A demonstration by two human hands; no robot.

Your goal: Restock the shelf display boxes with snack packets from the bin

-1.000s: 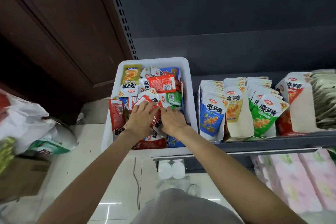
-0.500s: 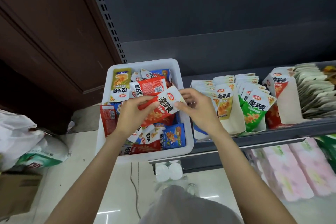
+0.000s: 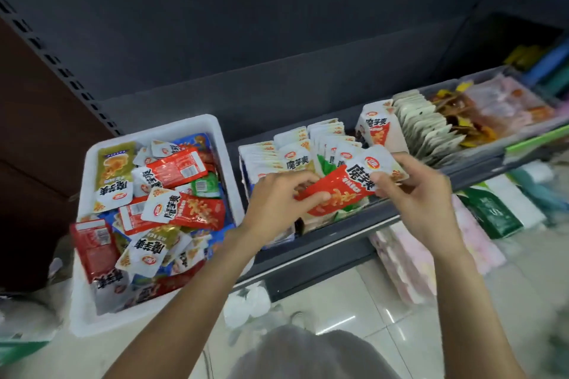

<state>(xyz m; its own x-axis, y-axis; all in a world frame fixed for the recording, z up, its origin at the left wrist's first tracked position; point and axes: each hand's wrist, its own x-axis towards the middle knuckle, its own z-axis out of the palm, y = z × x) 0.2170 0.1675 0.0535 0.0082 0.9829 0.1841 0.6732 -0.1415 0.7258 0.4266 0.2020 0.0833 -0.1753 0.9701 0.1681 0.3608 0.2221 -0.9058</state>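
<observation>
Red-and-white snack packet (image 3: 345,191) is held above the shelf display boxes (image 3: 295,154), right of the white bin (image 3: 154,224); left hand (image 3: 277,203) fingers pinch its red end, right hand (image 3: 421,194) fingers its white end.

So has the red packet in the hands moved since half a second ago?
Yes. The red packet went right, from over the white bin to over the shelf boxes, held by both hands.

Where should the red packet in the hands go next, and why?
Probably into the red display box on the shelf. Both hands, left hand and right hand, hold the red packet above the green row, and that box matches its colour.
</observation>
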